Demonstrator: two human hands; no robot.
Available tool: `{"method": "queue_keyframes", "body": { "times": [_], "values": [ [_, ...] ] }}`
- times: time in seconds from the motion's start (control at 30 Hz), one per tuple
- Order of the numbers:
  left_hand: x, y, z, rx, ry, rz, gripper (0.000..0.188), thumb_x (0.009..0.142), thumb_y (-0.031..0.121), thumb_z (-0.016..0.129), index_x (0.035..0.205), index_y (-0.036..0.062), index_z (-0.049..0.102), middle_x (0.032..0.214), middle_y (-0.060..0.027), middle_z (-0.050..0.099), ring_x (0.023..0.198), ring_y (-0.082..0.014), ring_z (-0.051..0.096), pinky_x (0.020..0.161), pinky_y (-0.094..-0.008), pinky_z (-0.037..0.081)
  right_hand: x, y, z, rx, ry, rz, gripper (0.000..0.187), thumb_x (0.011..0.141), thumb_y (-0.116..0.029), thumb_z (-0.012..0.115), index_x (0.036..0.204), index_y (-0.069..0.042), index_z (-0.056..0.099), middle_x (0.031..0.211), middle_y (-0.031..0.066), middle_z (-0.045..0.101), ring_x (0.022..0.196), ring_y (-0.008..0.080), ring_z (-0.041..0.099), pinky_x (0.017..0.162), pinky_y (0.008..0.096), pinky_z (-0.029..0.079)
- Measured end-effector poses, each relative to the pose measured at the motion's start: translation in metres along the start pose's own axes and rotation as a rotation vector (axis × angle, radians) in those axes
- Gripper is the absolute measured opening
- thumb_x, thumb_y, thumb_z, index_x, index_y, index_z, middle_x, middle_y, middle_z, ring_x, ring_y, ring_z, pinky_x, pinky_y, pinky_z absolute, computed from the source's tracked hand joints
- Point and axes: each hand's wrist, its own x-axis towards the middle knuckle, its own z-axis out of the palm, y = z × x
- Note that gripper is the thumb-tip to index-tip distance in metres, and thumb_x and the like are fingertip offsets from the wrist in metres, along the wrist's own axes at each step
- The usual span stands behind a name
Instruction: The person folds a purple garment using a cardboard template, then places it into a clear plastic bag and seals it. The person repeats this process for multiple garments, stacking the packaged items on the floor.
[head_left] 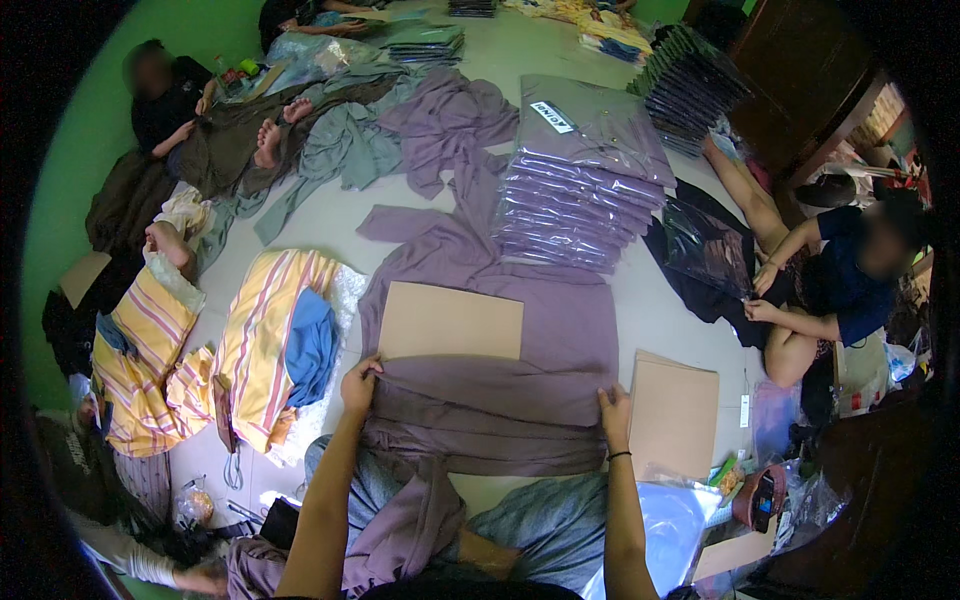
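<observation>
A mauve garment (490, 410) is spread on the floor in front of me, its near part folded up over the lower edge of a tan cardboard sheet (450, 318). My left hand (360, 388) pinches the fold's left corner. At the fold's right end, my right hand (615, 418) grips the cloth's edge between thumb and fingers. The upper part of the cardboard shows bare, with more mauve cloth beyond and to its right. Another length of mauve cloth (410, 520) hangs over my lap.
Bagged mauve garments (570, 215) are stacked ahead; cardboard sheets (675, 415) and clear plastic bags (655, 530) lie right. Yellow striped cloth (270, 340) sits left, green-grey cloth (350, 145) farther off. One person handles a black bagged garment (705, 245) at right; others sit around.
</observation>
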Motion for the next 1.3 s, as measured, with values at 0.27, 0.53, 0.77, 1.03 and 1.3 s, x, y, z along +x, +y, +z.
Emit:
{"method": "queue_keyframes", "body": {
  "times": [0.27, 0.53, 0.77, 1.03, 1.3],
  "values": [
    [0.002, 0.020, -0.009, 0.418, -0.056, 0.075, 0.013, 0.070, 0.005, 0.046, 0.075, 0.0078, 0.058, 0.102, -0.0063, 0.057, 0.097, -0.0255, 0.050, 0.085, -0.0333, 0.034, 0.005, 0.000, -0.003, -0.095, -0.085, 0.251, 0.051, 0.068, -0.018, 0.066, 0.109, 0.004, 0.045, 0.100, 0.0200, 0.054, 0.089, 0.0279, 0.054, 0.077, 0.0330, 0.043],
    [0.018, 0.069, 0.050, 0.397, -0.062, 0.438, 0.014, 0.069, 0.013, 0.057, 0.081, 0.0088, 0.056, 0.101, -0.0080, 0.051, 0.101, -0.0272, 0.042, 0.088, -0.0403, 0.028, -0.001, 0.005, 0.007, -0.152, -0.014, 0.105, 0.034, 0.066, -0.020, 0.069, 0.087, 0.000, 0.052, 0.076, 0.0142, 0.056, 0.066, 0.0266, 0.054, 0.062, 0.0322, 0.043],
    [0.021, 0.056, 0.072, 0.162, -0.058, 0.320, 0.016, 0.065, 0.016, 0.064, 0.078, 0.0090, 0.057, 0.107, -0.0078, 0.048, 0.106, -0.0285, 0.038, 0.089, -0.0409, 0.028, 0.008, 0.021, -0.011, 0.072, 0.075, -0.073, 0.025, 0.068, -0.016, 0.066, 0.084, 0.002, 0.058, 0.082, 0.0124, 0.055, 0.074, 0.0232, 0.053, 0.067, 0.0297, 0.043],
    [0.013, 0.057, 0.069, 0.217, -0.140, 0.389, 0.016, 0.065, 0.019, 0.066, 0.074, 0.0093, 0.058, 0.112, -0.0058, 0.048, 0.110, -0.0274, 0.036, 0.092, -0.0403, 0.025, 0.001, -0.007, -0.003, -0.150, 0.043, -0.169, 0.021, 0.070, -0.016, 0.064, 0.073, 0.002, 0.055, 0.069, 0.0087, 0.052, 0.064, 0.0176, 0.049, 0.062, 0.0297, 0.042],
    [0.018, 0.047, 0.070, 0.072, -0.083, 0.320, 0.016, 0.064, 0.017, 0.066, 0.073, 0.0069, 0.057, 0.108, -0.0078, 0.052, 0.105, -0.0278, 0.041, 0.089, -0.0379, 0.030, 0.009, 0.002, -0.016, 0.384, -0.147, 0.021, 0.030, 0.076, -0.007, 0.056, 0.105, -0.003, 0.049, 0.085, 0.0084, 0.058, 0.074, 0.0162, 0.053, 0.067, 0.0255, 0.042]
  ]
}}
